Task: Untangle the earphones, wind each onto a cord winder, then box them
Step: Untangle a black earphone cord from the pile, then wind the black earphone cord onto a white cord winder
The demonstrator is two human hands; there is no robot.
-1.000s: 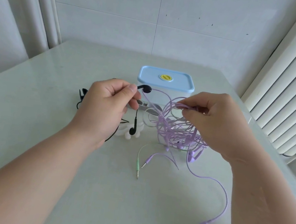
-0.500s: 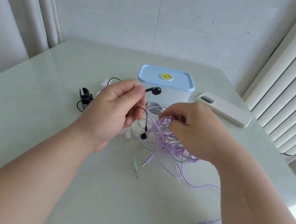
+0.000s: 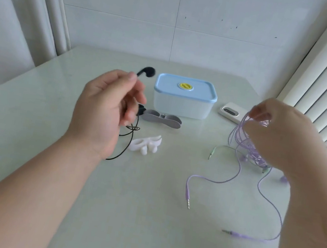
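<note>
Both hands are now sitting well apart, where half a second ago they were working close together over one knot. The left hand (image 3: 107,110) is lifting the black earphones (image 3: 148,71) up and leftward, clear of the bundle, while the right hand (image 3: 280,138) is carrying the purple earphones (image 3: 245,141) off to the right.

Left fingers (image 3: 131,76) are pinching the black stem just under one bud, which is poking up above them. The black cord is hanging down behind the palm and trailing onto the table (image 3: 29,124) just beside the white cord winder (image 3: 146,144). Right fingers (image 3: 256,111) are gathering several purple loops at the top. The rest is dangling to the table, where two purple plugs are lying loose and a pale green plug (image 3: 210,155) is showing from a cord mixed into the bundle.

These cords are looking very light, thin and limp, likely to snag on themselves. Holding them at a stem or plug is probably safer than tugging the bare wire.

Both forearms are reaching in from the near corners, with wrists raised above the table and the backs of the hands facing the camera. The grey cord winder (image 3: 162,119) is lying just in front of the lidded box (image 3: 182,105), between the hands.
</note>
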